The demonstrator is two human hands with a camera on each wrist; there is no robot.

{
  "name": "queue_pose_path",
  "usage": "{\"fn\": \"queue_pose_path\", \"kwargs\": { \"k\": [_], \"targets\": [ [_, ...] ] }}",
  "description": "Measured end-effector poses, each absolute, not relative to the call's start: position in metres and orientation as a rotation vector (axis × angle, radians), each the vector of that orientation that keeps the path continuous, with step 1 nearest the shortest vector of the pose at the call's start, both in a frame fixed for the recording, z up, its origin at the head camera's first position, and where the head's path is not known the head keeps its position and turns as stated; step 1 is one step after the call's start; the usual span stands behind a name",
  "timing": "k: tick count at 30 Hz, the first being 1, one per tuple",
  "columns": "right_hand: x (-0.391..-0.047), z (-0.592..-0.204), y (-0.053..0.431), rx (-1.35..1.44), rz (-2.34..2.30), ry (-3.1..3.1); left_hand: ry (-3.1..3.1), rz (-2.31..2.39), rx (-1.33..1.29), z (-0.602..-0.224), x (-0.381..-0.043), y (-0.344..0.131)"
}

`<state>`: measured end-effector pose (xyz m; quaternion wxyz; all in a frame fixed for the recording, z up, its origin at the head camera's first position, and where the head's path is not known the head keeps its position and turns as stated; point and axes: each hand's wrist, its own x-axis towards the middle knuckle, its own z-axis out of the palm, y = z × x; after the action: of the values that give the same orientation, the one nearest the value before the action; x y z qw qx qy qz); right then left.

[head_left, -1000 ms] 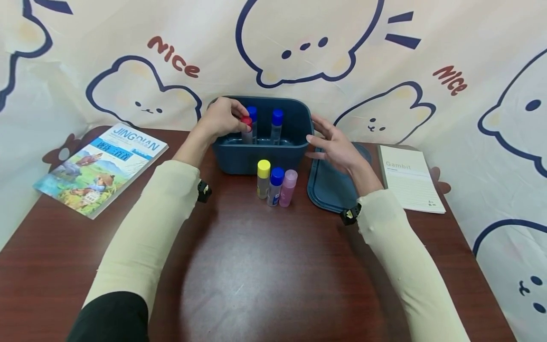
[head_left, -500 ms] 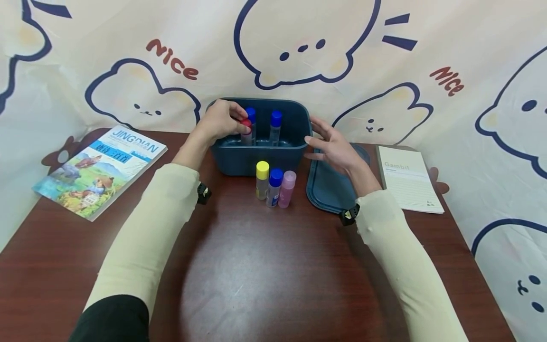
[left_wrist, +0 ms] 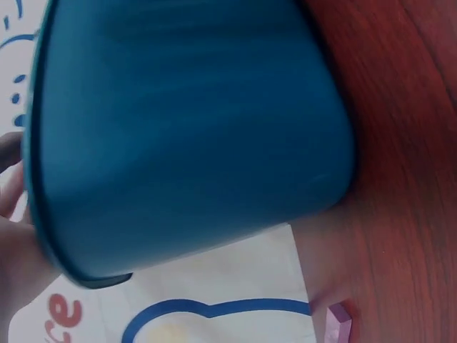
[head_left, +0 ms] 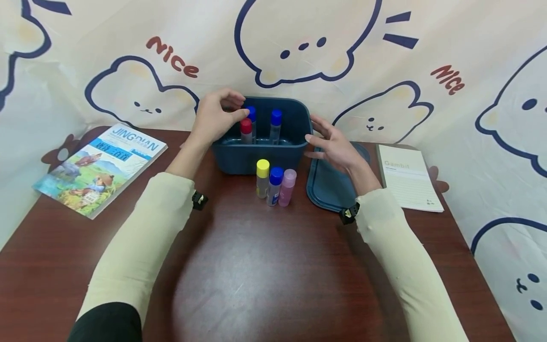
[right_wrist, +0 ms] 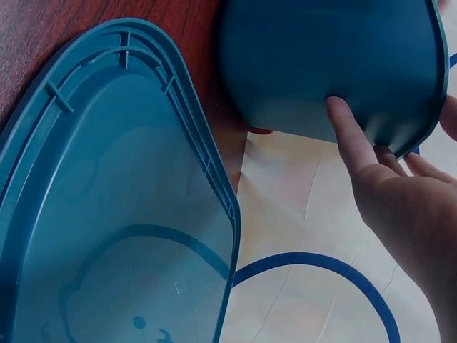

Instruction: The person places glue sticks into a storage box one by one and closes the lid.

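A dark blue plastic bin (head_left: 260, 159) stands at the back of the table. Inside it, a red-capped glue stick (head_left: 246, 129) stands upright, with two blue-capped glue sticks behind and to its right. My left hand (head_left: 215, 114) hovers over the bin's left rim, thumb close above the red cap, holding nothing. On the right side, my right hand (head_left: 335, 147) rests extended fingers against the bin's outer wall (right_wrist: 307, 64). In front of the bin stand a yellow-capped glue stick (head_left: 262, 179), a blue-capped one (head_left: 275, 186) and a pink one (head_left: 287, 188).
A blue lid (head_left: 331, 190) lies right of the bin, below my right hand. Farther right is a cream notebook (head_left: 410, 178); at left lies an illustrated book (head_left: 102, 168). A small pink block (left_wrist: 338, 325) shows in the left wrist view. A printed curtain stands behind.
My left hand has let go of the red-capped glue stick and risen slightly, leaving it standing in the bin. The right hand stays at the bin's side.
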<state>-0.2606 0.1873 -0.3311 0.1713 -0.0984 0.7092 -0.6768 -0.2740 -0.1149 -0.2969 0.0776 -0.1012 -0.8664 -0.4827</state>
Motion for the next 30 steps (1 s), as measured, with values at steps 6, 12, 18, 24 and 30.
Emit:
{"fn": "queue_pose_path", "kwargs": {
  "k": [6,12,18,24,30],
  "targets": [
    [-0.261,-0.330,0.186,-0.284,-1.922,2.022,-2.490,-1.571,-0.543,-0.294,-0.247,-0.117],
    [-0.260,-0.330,0.186,-0.294,-1.933,1.998,-2.525,-1.645,-0.748,-0.297,-0.224,-0.118],
    [-0.260,-0.331,0.187,-0.302,-1.929,2.009,-2.599,-1.670,-0.828,-0.304,-0.212,-0.114],
    [-0.260,-0.331,0.188,-0.301,-1.927,2.012,-2.679,-1.657,-0.896,-0.317,-0.206,-0.109],
    [-0.260,-0.331,0.187,-0.298,-1.930,2.011,-2.737,-1.615,-0.906,-0.327,-0.205,-0.107]
  ]
}}
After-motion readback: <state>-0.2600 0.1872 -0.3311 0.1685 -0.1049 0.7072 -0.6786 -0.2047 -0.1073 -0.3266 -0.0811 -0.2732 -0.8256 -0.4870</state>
